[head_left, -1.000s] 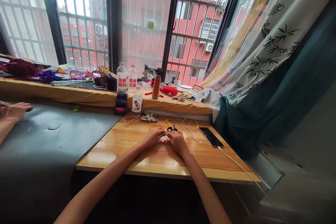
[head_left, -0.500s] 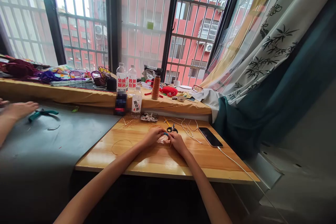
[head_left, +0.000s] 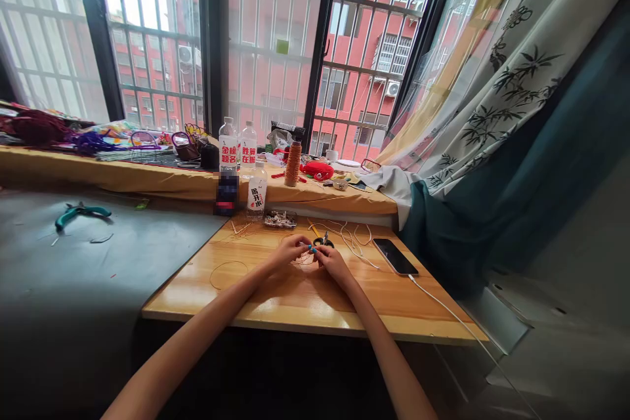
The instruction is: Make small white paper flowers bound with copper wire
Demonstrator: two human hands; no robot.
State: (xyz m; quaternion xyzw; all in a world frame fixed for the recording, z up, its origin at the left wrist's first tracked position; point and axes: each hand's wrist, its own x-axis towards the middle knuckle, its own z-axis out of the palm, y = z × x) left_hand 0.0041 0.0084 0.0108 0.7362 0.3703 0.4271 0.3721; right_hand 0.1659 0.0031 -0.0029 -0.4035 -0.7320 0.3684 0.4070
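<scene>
My left hand [head_left: 290, 250] and my right hand [head_left: 333, 258] meet above the wooden table [head_left: 275, 302], fingertips pinched close together. A thin orange-brown cord [head_left: 302, 260] runs in loops at and below the fingers. Small bright blue spots show at the fingertips; whether these are nails or a small piece being held, I cannot tell. Just behind my hands lie black-handled scissors [head_left: 323, 242], partly hidden by the fingers. A white cord [head_left: 357, 251] curls to their right. Another loop of brown cord [head_left: 229, 264] rests on the wood left of my left hand.
Teal-handled pliers [head_left: 81, 213] lie on the grey table [head_left: 113, 262] at left. A phone [head_left: 395, 256] with a white cable is at the right. Behind stand a water bottle [head_left: 256, 193], a small tray of bits [head_left: 280, 219] and a cone of orange-brown thread [head_left: 293, 164] on the ledge.
Another person's hands at the far left have gone out of view, and the pliers there have shifted slightly. My hands stay nearly in place, with the fingertips a little apart and more blue showing.
</scene>
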